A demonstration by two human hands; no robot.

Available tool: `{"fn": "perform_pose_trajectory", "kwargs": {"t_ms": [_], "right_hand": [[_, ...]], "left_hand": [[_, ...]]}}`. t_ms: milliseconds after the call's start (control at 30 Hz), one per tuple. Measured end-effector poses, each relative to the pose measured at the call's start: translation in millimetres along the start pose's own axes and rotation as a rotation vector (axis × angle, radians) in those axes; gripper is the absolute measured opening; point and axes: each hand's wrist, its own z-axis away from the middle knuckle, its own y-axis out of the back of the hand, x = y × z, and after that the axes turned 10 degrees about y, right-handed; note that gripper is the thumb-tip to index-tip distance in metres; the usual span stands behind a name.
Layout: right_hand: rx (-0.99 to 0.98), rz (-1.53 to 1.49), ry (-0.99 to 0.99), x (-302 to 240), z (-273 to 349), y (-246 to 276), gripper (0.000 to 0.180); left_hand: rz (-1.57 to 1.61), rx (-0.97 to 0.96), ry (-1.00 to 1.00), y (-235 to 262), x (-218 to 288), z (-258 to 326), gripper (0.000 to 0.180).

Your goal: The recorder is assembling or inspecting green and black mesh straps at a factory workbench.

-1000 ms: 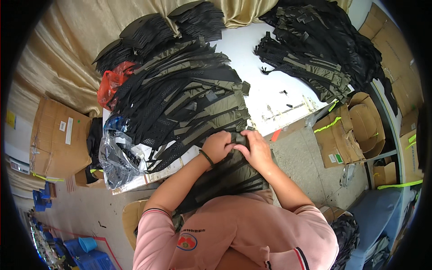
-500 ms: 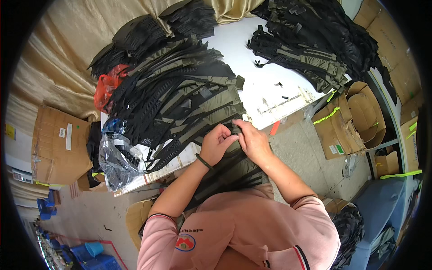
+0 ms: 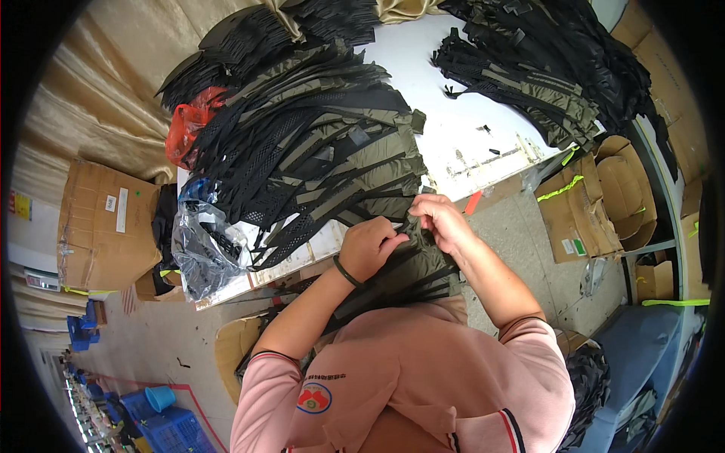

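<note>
An olive and black fabric strap piece (image 3: 423,263) hangs from the table side down over my lap. Both hands are closed on its upper end. My left hand (image 3: 370,249) grips the left side with the thumb pressed along it, and a dark band circles that wrist. A short distance to the right, my right hand (image 3: 444,220) pinches the edge between thumb and fingers. Just beyond lies a wide fanned pile of similar olive and black mesh straps (image 3: 377,177). The exact spot under my fingertips is partly hidden.
A second dark strap pile (image 3: 540,90) covers the right of the white table (image 3: 442,140). A red plastic bag (image 3: 186,132) and a clear bag (image 3: 200,257) lie at the left. Cardboard boxes stand left (image 3: 109,226) and right (image 3: 578,215).
My hands have drawn slightly apart, the right one shifting to the right and the left one turning knuckles up. The strap's upper end shows more between them. The whole view has shifted a little.
</note>
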Motion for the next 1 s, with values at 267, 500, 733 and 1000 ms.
{"fn": "perform_pose_trajectory", "kwargs": {"t_ms": [267,500,733,1000], "right_hand": [[-0.197,-0.226,0.058,0.5,12.8,-10.8,0.015],[-0.436,-0.335,-0.084,11.3,21.0,-2.7,0.013],[-0.258,0.105,0.123,17.2,26.9,-15.8,0.012],[-0.032,0.331,0.379,4.2,18.7,-19.8,0.016]], "left_hand": [[0.798,-0.212,0.559,4.8,-7.5,3.9,0.008],[0.789,-0.127,0.446,17.0,-19.5,1.1,0.016],[0.918,-0.256,0.573,20.5,-13.0,1.9,0.014],[0.508,-0.29,0.63,16.4,-8.2,-8.1,0.027]]}}
